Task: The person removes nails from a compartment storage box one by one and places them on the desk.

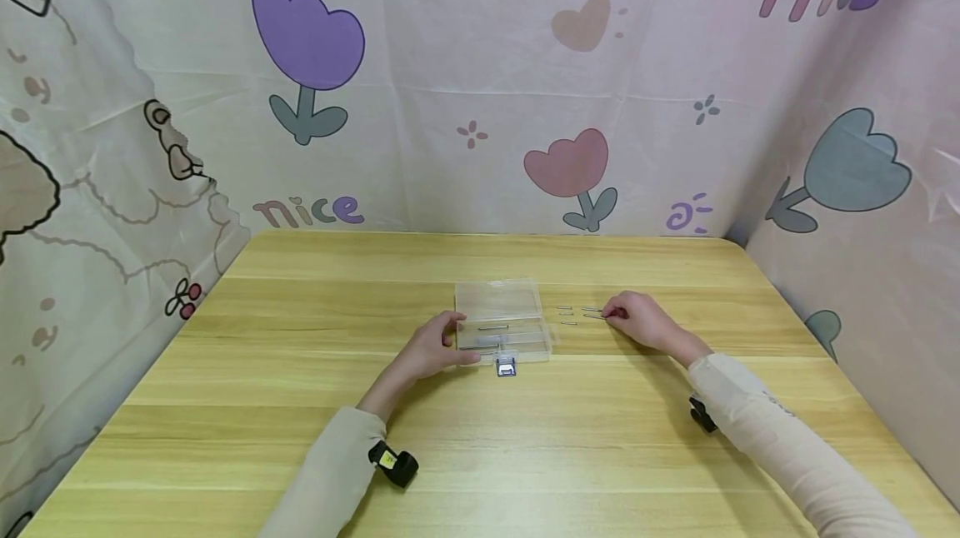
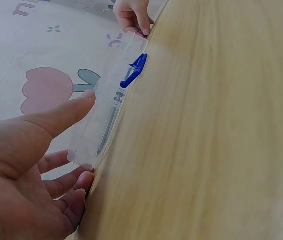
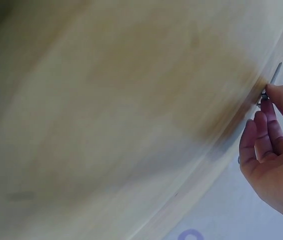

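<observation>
A clear plastic box (image 1: 525, 348) lies on the table with its lid (image 1: 498, 301) folded back. Inside its compartments are several nails (image 1: 480, 347), and a blue latch (image 2: 135, 70) hangs at the front. My left hand (image 1: 433, 346) holds the box's left end, thumb at the near edge and fingers toward the far corner. To the right of the box my right hand (image 1: 643, 321) pinches a nail (image 1: 595, 317) by its head end between thumb and forefinger, close over the tabletop. Another long nail (image 1: 592, 309) lies just beyond it.
Several short nails (image 1: 566, 314) lie in a loose column between the box and my right hand. The wooden table (image 1: 480, 455) meets a printed cloth (image 1: 450, 163) at the back, and more cloth hangs along both sides.
</observation>
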Demonstrator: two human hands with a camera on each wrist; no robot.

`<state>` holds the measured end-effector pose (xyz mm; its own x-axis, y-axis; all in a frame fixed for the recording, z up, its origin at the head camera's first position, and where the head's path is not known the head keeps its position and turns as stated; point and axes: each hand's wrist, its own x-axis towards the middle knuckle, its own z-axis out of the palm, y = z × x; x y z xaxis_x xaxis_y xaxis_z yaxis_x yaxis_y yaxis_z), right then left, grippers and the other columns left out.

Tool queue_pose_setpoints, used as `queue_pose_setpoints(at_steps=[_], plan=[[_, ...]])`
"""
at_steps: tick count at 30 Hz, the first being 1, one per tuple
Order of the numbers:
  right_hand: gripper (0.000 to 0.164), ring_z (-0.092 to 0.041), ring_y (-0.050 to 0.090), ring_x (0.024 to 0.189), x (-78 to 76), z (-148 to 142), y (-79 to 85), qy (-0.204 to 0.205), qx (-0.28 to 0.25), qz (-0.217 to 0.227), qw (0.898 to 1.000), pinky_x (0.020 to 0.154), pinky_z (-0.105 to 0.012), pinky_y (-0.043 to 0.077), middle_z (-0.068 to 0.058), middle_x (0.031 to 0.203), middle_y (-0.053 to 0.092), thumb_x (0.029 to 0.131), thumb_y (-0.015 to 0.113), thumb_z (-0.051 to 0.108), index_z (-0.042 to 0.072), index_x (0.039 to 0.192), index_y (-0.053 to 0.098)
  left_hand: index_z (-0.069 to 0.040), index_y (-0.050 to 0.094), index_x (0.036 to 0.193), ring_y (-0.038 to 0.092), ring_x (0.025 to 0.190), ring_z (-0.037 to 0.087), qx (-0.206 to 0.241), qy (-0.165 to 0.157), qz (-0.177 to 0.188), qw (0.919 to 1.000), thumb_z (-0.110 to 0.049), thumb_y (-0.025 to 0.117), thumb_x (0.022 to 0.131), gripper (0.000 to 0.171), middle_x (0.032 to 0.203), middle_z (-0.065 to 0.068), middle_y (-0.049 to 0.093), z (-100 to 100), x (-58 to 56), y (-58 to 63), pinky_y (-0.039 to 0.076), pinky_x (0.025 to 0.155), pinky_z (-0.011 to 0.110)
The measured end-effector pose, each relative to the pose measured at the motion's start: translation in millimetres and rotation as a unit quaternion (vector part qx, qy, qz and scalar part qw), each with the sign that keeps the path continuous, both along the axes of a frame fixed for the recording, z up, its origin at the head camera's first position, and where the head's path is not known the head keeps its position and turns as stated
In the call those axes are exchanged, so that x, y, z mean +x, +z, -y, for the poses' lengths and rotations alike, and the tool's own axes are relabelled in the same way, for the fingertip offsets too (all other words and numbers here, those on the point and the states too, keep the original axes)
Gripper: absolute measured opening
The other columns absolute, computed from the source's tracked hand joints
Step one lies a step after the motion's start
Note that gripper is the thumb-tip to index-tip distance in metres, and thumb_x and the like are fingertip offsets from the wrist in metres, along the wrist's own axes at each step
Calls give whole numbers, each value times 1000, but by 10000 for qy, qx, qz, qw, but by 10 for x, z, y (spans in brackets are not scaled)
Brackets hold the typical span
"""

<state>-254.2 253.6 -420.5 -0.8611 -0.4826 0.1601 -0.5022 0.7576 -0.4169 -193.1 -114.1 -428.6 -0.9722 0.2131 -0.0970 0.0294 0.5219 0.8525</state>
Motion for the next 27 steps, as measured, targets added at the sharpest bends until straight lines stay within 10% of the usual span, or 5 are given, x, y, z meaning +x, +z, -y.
queue_pose_setpoints(at_steps=[16, 27], plan=[[11, -21, 56, 78, 21, 56, 124, -200, -305, 154, 9992, 72, -38, 47, -8, 87, 66, 84, 68, -1, -2, 94, 71, -4, 50, 135, 46, 95, 24, 54, -7, 13, 10000, -24, 86, 74, 73, 121, 11, 56, 5, -12, -21, 41, 76, 37], [9, -16, 58, 76, 48, 524, 342, 583, -448, 114, 9972, 69, -32, 49, -2, 84, 66, 86, 70, 3, -1, 93, 73, -5, 51, 135, 45, 93, 24, 14, -16, 15, 10000, -24, 85, 74, 73, 116, 9, 55, 6, -1, -9, 39, 72, 34]])
